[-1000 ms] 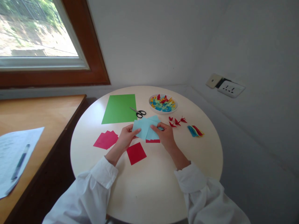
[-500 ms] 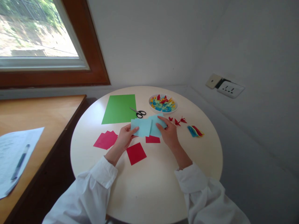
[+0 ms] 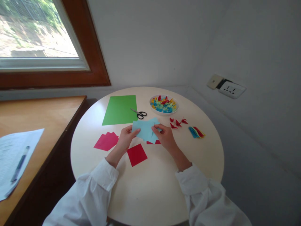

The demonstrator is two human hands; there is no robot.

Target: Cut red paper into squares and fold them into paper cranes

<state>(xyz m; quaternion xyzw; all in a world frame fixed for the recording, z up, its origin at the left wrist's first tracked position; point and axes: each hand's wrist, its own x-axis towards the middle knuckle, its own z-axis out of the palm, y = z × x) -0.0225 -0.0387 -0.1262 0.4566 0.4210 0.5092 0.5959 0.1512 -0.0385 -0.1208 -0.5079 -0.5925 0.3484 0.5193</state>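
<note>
Light blue square papers point(image 3: 144, 129) overlap in a loose stack above the table. My left hand point(image 3: 127, 135) is closed on their left edge, thumb on top. With thumb and fingers my right hand point(image 3: 164, 135) pinches the papers at the right side. Under them a red paper point(image 3: 153, 142) is mostly covered. Nearer to me lies a red square paper point(image 3: 137, 155) on the round table point(image 3: 150, 191). Overlapping pink papers point(image 3: 106, 141) rest left of my left hand. Several small folded red paper cranes point(image 3: 178, 123) lie to the right of my right hand.
A green sheet point(image 3: 120, 110) lies at the back left, with black-handled scissors point(image 3: 140, 114) by its right edge. Behind my right hand stands a white bowl point(image 3: 151, 107) of colourful folded papers. Multicoloured paper strips point(image 3: 196, 132) lie at the right. A wooden desk point(image 3: 47, 110) adjoins at left.
My right hand has moved left, bringing its light blue paper further over the one in my left hand. One more red crane is now uncovered. My left hand has hardly moved.
</note>
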